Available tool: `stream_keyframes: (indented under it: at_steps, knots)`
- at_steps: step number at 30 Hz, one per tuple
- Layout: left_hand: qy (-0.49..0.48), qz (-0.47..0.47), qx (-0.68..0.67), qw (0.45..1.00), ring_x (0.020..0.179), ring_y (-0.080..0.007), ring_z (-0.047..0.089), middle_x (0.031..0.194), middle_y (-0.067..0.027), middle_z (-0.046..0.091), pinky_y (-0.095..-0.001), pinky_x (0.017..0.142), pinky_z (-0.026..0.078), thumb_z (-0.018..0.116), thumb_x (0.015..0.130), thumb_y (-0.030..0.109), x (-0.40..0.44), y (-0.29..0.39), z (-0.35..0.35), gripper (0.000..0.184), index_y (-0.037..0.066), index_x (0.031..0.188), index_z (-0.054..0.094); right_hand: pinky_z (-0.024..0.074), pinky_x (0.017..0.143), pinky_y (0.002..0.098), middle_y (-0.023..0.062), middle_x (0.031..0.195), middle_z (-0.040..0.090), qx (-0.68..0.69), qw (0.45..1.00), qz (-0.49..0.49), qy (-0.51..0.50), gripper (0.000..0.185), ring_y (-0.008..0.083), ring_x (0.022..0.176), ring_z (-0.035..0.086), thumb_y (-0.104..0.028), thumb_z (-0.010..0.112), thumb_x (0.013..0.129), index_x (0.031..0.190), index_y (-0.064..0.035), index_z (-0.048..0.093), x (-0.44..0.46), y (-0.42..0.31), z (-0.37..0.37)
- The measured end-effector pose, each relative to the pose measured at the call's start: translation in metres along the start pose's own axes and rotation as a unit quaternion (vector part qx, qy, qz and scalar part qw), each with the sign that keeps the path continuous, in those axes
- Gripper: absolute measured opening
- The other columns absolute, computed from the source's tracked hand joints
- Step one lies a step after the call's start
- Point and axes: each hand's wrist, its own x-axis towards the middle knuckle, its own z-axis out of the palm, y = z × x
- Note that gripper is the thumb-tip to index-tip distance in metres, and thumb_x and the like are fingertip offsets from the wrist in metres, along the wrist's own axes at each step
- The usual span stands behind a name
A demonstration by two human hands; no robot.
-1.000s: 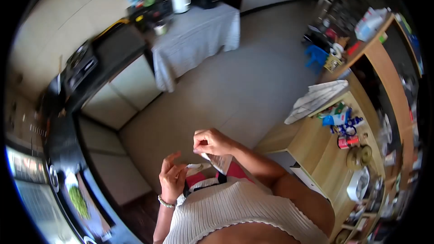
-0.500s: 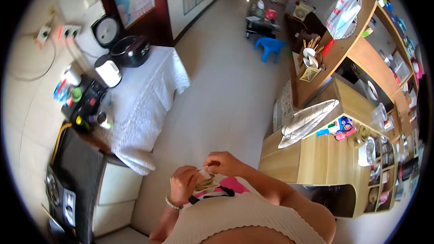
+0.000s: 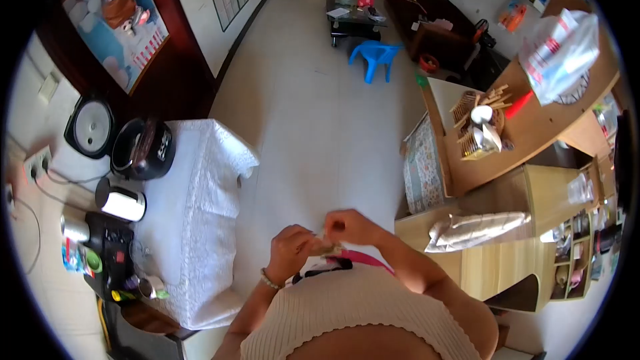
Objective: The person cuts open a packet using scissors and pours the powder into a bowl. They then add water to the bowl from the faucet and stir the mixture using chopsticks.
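Note:
Both hands are close together low in the middle of the head view, just in front of the white ribbed top [image 3: 360, 300]. My left hand [image 3: 291, 251], with a beaded bracelet at the wrist, has its fingers pinched on a small thin packet [image 3: 327, 249]. Beside it on the right, my right hand [image 3: 350, 228] is closed at the packet's upper edge. The fingers cover most of the packet, and its print cannot be read. Pink and black cloth shows just below the hands.
At left, a cloth-covered table [image 3: 180, 227] carries an open rice cooker [image 3: 143, 149] and a white kettle [image 3: 121, 201]. A blue stool [image 3: 375, 58] stands ahead on the floor. On the right, a wooden counter [image 3: 467, 180] holds a utensil basket [image 3: 477, 140] and a plastic bag [image 3: 560, 53].
The view has turned and moved from the stove corner toward the passage with the blue stool. My hands, apart at first, have come together at the packet.

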Motion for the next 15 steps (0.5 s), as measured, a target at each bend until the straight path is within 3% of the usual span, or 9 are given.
stream_keyframes:
  at_steps: [1, 4, 5, 9, 12, 13, 15]
  knots:
    - [-0.009, 0.007, 0.016, 1.000, 0.069, -0.0260, 0.061, 0.076, -0.0089, 0.064, -0.0337, 0.061, 0.049, 0.067, 0.072, 0.004, 0.021, -0.003, -0.005, 0.003, 0.004, 0.074, 0.066, 0.0444, 0.060, 0.0291, 0.0046, 0.074, 0.057, 0.014, 0.999, 0.010, 0.030, 0.016, 0.0169, 0.064, 0.055, -0.017, 0.067, 0.076, 0.076, -0.0052, 0.057, 0.020, 0.001, -0.012]
    - [0.004, 0.028, 0.033, 0.999, 0.068, -0.0257, 0.061, 0.075, -0.0097, 0.063, -0.0336, 0.061, 0.049, 0.067, 0.072, 0.004, 0.100, -0.029, -0.008, 0.004, 0.003, 0.075, 0.066, 0.0447, 0.059, 0.0306, 0.0057, 0.075, 0.057, -0.136, 0.978, -0.131, 0.085, 0.018, 0.0180, 0.063, 0.055, -0.018, 0.067, 0.076, 0.074, -0.0043, 0.055, 0.072, -0.027, -0.046]
    - [0.014, 0.016, 0.018, 1.000, 0.068, -0.0255, 0.061, 0.075, -0.0101, 0.063, -0.0336, 0.061, 0.049, 0.067, 0.072, 0.004, 0.118, -0.041, -0.011, 0.004, 0.003, 0.075, 0.066, 0.0448, 0.060, 0.0305, 0.0052, 0.076, 0.057, -0.119, 0.987, -0.102, 0.037, 0.018, 0.0166, 0.062, 0.054, -0.018, 0.067, 0.077, 0.077, -0.0038, 0.055, 0.087, -0.042, -0.061]
    - [0.044, 0.010, 0.011, 0.999, 0.070, -0.0257, 0.061, 0.077, -0.0122, 0.063, -0.0326, 0.060, 0.048, 0.066, 0.072, 0.000, 0.203, -0.080, -0.020, 0.005, 0.000, 0.076, 0.064, 0.0452, 0.061, 0.0308, 0.0045, 0.078, 0.058, -0.045, 0.994, -0.021, 0.097, 0.015, 0.0181, 0.063, 0.055, -0.015, 0.065, 0.078, 0.084, -0.0059, 0.055, 0.162, -0.041, -0.125]
    - [0.035, 0.035, -0.012, 0.999, 0.069, -0.0252, 0.060, 0.078, -0.0126, 0.063, -0.0317, 0.059, 0.048, 0.066, 0.072, -0.001, 0.274, -0.124, -0.015, 0.007, -0.001, 0.079, 0.064, 0.0449, 0.060, 0.0307, 0.0058, 0.078, 0.058, -0.050, 0.996, -0.053, 0.059, 0.013, 0.0179, 0.064, 0.055, -0.014, 0.064, 0.079, 0.086, -0.0052, 0.057, 0.217, -0.028, -0.162]
    - [0.023, 0.051, -0.020, 0.998, 0.068, -0.0250, 0.060, 0.078, -0.0125, 0.063, -0.0317, 0.059, 0.048, 0.066, 0.072, -0.001, 0.303, -0.134, -0.013, 0.008, -0.001, 0.079, 0.064, 0.0439, 0.060, 0.0293, 0.0059, 0.076, 0.058, -0.099, 0.989, -0.067, 0.093, 0.012, 0.0154, 0.065, 0.055, -0.014, 0.063, 0.080, 0.087, -0.0044, 0.060, 0.239, -0.011, -0.171]
    - [-0.012, 0.074, -0.040, 0.996, 0.068, -0.0247, 0.060, 0.078, -0.0119, 0.063, -0.0317, 0.060, 0.048, 0.067, 0.071, 0.000, 0.357, -0.157, -0.009, 0.007, 0.000, 0.078, 0.065, 0.0431, 0.060, 0.0284, 0.0054, 0.075, 0.058, -0.012, 0.991, -0.053, 0.125, 0.012, 0.0139, 0.065, 0.054, -0.014, 0.062, 0.081, 0.087, -0.0039, 0.060, 0.275, 0.003, -0.194]
